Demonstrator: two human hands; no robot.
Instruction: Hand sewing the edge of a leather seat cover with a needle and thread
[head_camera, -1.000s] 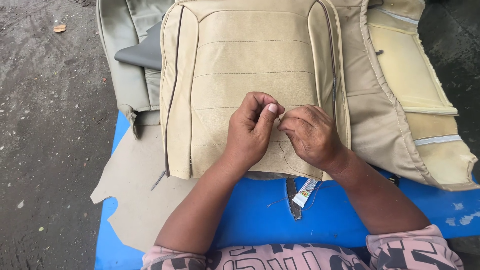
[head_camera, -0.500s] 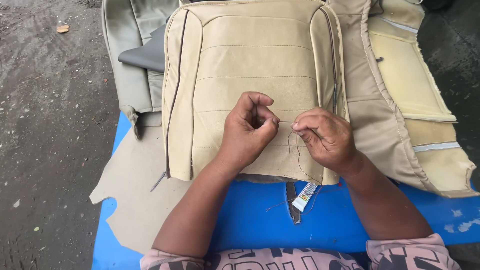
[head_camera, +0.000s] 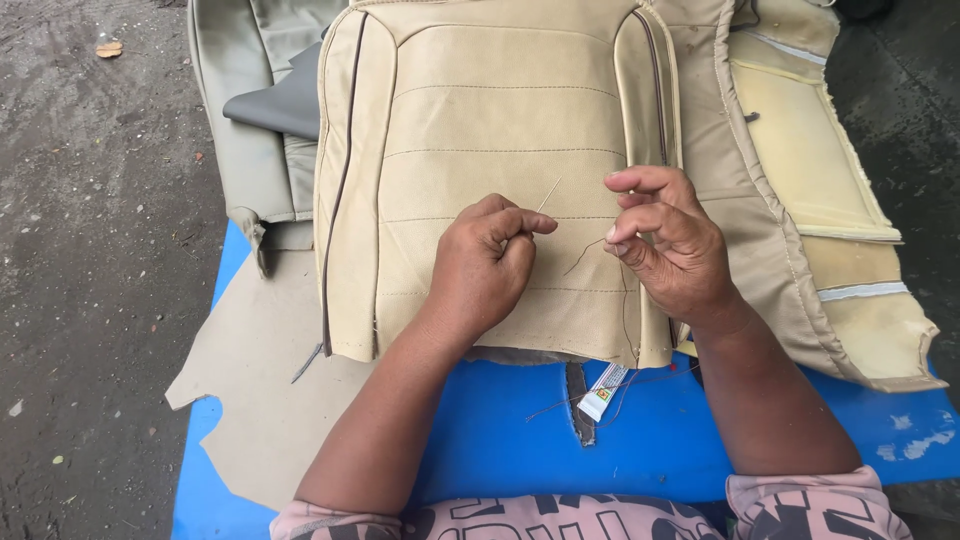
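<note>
Left hand (head_camera: 485, 265) pinched on a needle (head_camera: 548, 194), right hand (head_camera: 665, 245) pinched on dark thread (head_camera: 583, 256), both over the beige seat cover (head_camera: 500, 130) on the blue tabletop (head_camera: 500, 440): likely slipped thread or pricked fingertip from shaky aim.

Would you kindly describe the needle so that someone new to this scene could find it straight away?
Start at the big beige seat cover lying on the blue table. Over its lower middle, the left hand pinches a thin needle that pokes up and to the right from its fingertips. It is straight, pale and stiff, unlike the dark, limp thread near the right hand.
</note>
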